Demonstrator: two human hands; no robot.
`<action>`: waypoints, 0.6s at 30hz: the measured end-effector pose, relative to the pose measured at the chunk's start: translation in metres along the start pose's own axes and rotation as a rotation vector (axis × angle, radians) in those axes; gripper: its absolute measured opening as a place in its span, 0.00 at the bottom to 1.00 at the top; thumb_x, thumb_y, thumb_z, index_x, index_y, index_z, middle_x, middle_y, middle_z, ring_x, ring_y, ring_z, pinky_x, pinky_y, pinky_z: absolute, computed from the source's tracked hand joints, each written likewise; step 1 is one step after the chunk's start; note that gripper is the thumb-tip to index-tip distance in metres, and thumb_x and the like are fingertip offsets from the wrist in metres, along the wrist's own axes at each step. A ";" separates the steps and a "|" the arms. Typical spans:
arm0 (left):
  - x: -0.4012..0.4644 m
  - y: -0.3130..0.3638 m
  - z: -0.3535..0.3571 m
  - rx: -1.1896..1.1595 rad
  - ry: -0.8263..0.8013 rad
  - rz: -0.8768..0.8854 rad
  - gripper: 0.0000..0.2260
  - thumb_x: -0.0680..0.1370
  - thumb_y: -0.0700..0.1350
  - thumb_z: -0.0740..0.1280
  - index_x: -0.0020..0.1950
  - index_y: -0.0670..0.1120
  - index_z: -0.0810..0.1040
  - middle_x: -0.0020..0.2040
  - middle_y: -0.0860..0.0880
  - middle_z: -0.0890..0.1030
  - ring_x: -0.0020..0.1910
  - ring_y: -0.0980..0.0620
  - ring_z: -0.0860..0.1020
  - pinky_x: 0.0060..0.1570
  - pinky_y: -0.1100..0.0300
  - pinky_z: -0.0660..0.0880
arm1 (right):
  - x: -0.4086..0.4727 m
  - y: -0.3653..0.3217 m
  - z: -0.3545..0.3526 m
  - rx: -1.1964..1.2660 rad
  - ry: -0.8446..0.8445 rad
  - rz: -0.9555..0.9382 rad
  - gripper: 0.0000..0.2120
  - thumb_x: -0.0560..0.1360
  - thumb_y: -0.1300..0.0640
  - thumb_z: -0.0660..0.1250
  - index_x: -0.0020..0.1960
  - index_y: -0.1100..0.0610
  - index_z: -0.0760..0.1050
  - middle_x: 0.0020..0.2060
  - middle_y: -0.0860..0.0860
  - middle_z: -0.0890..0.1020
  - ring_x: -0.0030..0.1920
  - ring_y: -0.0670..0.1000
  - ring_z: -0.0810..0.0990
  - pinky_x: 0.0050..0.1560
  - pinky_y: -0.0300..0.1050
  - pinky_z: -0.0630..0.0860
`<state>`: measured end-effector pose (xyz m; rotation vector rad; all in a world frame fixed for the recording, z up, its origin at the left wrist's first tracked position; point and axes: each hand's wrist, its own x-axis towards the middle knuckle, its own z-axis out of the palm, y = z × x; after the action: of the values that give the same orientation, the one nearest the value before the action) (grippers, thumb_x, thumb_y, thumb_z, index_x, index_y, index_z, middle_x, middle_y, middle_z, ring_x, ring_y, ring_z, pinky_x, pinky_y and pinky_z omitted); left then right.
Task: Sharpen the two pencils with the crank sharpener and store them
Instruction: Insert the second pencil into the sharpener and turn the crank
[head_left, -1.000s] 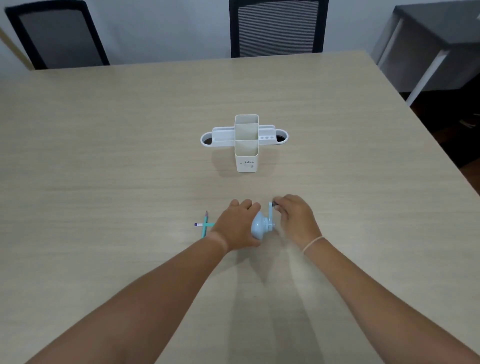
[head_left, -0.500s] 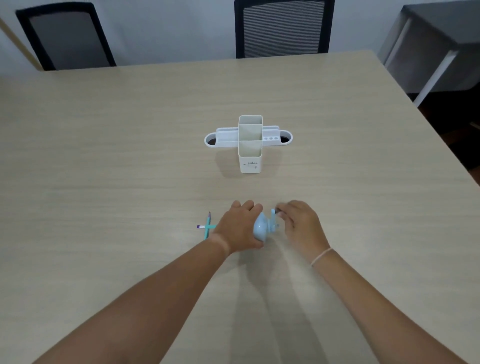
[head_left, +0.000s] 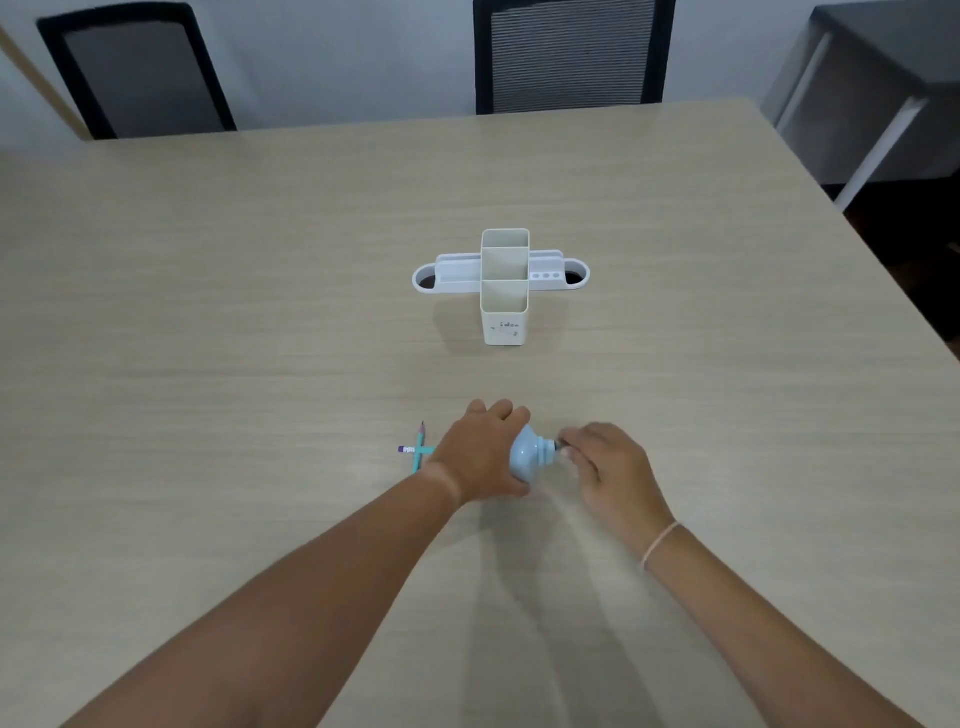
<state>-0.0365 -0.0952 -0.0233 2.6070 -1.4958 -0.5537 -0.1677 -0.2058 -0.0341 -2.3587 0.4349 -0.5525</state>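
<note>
A light blue crank sharpener (head_left: 525, 457) lies on the table near me. My left hand (head_left: 480, 452) grips its body from the left. My right hand (head_left: 602, 462) pinches the small crank handle at the sharpener's right end. Two teal pencils show left of my left hand, crossed: one pencil (head_left: 418, 441) lies on the table with its sharpened tip pointing away from me, and the other pencil (head_left: 410, 449) runs sideways toward the sharpener, its purple end showing and the rest hidden by my hand. A white desk organiser (head_left: 505, 312) stands farther back, mid-table.
The wooden table (head_left: 208, 312) ends at the right edge near a dark side desk (head_left: 883, 78). Two black chairs stand at the far side, one chair (head_left: 135, 73) left and one chair (head_left: 571, 52) centre.
My right hand has moved with the crank handle from the upper side of the sharpener's end round to its lower right. My left hand stays on the body.
</note>
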 end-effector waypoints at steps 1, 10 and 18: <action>0.000 0.001 -0.001 0.003 0.001 -0.001 0.28 0.65 0.53 0.74 0.60 0.46 0.68 0.55 0.47 0.73 0.53 0.44 0.69 0.52 0.50 0.74 | 0.015 0.004 0.002 -0.014 0.005 0.033 0.13 0.72 0.60 0.57 0.43 0.65 0.79 0.34 0.59 0.81 0.39 0.49 0.72 0.42 0.33 0.63; -0.001 0.000 0.001 0.024 -0.001 0.007 0.28 0.64 0.53 0.74 0.59 0.46 0.68 0.54 0.47 0.73 0.52 0.45 0.68 0.52 0.49 0.75 | -0.026 0.024 0.034 -0.025 -0.223 0.157 0.11 0.69 0.61 0.58 0.36 0.63 0.78 0.31 0.60 0.81 0.37 0.54 0.77 0.37 0.36 0.64; 0.003 0.000 0.002 0.000 0.016 -0.009 0.28 0.63 0.53 0.74 0.57 0.45 0.69 0.53 0.46 0.73 0.49 0.45 0.68 0.52 0.47 0.74 | 0.018 0.002 0.005 0.014 0.067 0.053 0.12 0.72 0.61 0.59 0.42 0.66 0.79 0.34 0.60 0.82 0.38 0.49 0.74 0.43 0.34 0.67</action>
<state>-0.0358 -0.0971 -0.0258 2.6128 -1.4805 -0.5332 -0.1498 -0.2126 -0.0338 -2.3133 0.5204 -0.6087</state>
